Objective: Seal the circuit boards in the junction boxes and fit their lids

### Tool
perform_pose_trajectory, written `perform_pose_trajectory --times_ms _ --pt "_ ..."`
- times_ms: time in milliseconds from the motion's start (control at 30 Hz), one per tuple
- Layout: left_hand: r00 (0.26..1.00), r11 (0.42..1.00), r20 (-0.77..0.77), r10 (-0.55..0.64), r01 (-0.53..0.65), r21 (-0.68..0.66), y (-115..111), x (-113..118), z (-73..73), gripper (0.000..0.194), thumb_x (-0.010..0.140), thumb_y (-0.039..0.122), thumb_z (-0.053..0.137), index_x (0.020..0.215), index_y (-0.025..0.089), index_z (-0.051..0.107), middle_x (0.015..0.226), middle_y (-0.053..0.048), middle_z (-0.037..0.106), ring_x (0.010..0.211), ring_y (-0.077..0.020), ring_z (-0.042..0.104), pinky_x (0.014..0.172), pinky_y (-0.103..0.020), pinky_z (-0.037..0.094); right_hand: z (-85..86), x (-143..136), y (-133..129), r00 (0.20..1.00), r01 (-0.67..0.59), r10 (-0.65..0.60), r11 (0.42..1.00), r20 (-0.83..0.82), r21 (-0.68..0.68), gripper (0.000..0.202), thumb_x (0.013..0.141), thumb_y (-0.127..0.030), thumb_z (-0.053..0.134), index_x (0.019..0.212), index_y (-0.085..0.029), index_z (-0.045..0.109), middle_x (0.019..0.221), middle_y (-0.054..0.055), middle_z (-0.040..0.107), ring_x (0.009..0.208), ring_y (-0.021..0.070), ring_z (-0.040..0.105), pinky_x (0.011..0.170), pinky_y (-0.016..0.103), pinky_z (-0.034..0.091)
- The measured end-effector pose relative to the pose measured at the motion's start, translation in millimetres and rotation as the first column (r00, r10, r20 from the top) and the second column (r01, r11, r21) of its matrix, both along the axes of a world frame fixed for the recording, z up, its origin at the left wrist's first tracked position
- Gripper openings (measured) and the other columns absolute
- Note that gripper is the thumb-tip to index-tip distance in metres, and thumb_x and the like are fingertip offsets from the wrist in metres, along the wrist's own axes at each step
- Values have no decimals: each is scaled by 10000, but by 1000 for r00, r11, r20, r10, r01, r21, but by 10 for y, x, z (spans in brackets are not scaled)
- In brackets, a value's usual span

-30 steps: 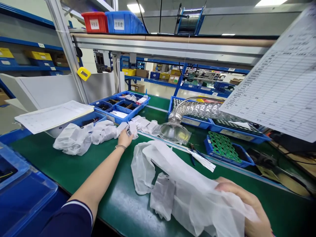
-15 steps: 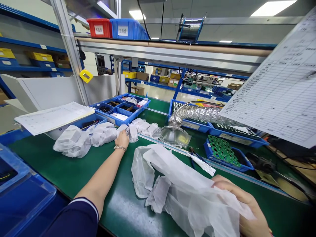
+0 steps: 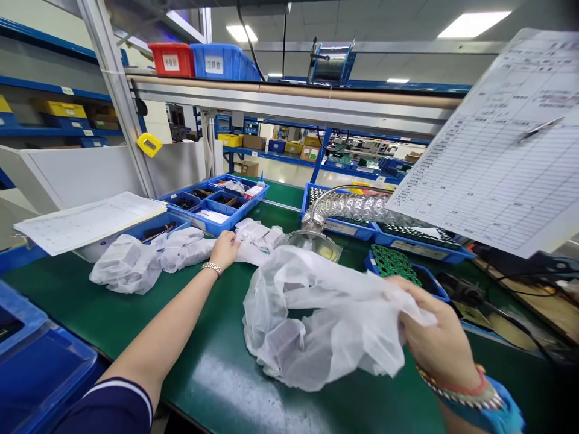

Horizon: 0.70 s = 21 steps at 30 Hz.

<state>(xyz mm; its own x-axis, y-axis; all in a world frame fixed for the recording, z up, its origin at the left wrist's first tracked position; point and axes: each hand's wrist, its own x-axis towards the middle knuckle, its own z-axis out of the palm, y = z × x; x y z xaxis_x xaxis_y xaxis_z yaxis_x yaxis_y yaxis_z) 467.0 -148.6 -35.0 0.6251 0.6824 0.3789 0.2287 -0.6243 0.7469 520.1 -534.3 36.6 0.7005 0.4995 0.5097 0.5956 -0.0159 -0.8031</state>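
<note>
My right hand (image 3: pixel 432 322) is closed on the gathered edge of a large translucent white plastic bag (image 3: pixel 344 349), held up above the green mat. The mouth of the bag gapes, and a small white box-like piece (image 3: pixel 284 340) shows inside it. My left hand (image 3: pixel 225 250) reaches forward, its fingers pinched on a thin white plastic bag (image 3: pixel 251 253) lying on the bench. To its left are white plastic-wrapped bundles (image 3: pixel 129 262), and just beyond its fingertips is another wrapped bundle (image 3: pixel 260 232). What lies inside the bundles is hidden.
A blue divided parts tray (image 3: pixel 217 223) sits behind my left hand. A round magnifier lens (image 3: pixel 316 242) stands before a foil duct (image 3: pixel 357 205). Green circuit boards (image 3: pixel 393 265) fill a blue bin at right. A paper sheet (image 3: pixel 502 157) with a pen overhangs the right side.
My right hand has lifted the large bag, and its mouth gapes wider. My left hand still pinches at the bundles, with white plastic now stretching right from its fingertips. The view has shifted slightly.
</note>
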Motion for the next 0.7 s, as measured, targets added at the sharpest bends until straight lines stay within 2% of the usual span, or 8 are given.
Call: perform_pose_trajectory --times_ms 133,267,333,433,533,700 --pt "981 985 179 -74 100 -140 -83 -53 391 137 712 256 513 633 184 427 599 40 433 596 -126 445 592 -241 374 342 137 337 997 42 -42 999 58 9 150 759 -282 590 864 -187 640 801 29 604 706 164 538 608 262 416" --pt "929 947 329 -171 247 -206 -217 -136 882 176 739 322 512 690 188 409 603 51 453 546 -98 443 527 -208 364 675 231 642 996 1 -2 1000 87 22 114 709 -239 580 790 -184 640 762 11 623 672 151 555 603 256 427" --pt "876 907 420 -237 355 -227 -320 -191 1131 174 736 316 537 705 187 424 619 47 472 542 -91 454 522 -200 375 810 227 769 992 -43 39 999 119 27 110 711 -229 565 781 -184 637 761 9 630 661 146 560 594 253 428" --pt "743 809 578 -337 542 -226 -512 -277 1451 157 735 267 580 698 179 457 630 38 486 545 -83 465 519 -189 384 997 151 964 963 -100 96 995 251 4 107 727 -207 542 776 -177 632 770 8 632 689 142 565 636 263 430" --pt "650 749 639 -412 641 -169 -742 -343 1675 118 758 216 583 699 168 493 639 29 497 557 -75 471 520 -177 386 1168 65 1191 922 -132 130 991 365 -20 108 742 -195 512 756 -165 615 750 9 609 708 143 553 669 280 424" --pt "529 644 662 -531 760 -90 -1101 -377 1890 86 780 162 572 715 159 515 666 24 504 569 -64 473 525 -168 388 1383 -3 1551 891 -65 35 997 453 51 79 720 -138 481 717 -161 556 769 20 564 744 152 520 693 302 419"
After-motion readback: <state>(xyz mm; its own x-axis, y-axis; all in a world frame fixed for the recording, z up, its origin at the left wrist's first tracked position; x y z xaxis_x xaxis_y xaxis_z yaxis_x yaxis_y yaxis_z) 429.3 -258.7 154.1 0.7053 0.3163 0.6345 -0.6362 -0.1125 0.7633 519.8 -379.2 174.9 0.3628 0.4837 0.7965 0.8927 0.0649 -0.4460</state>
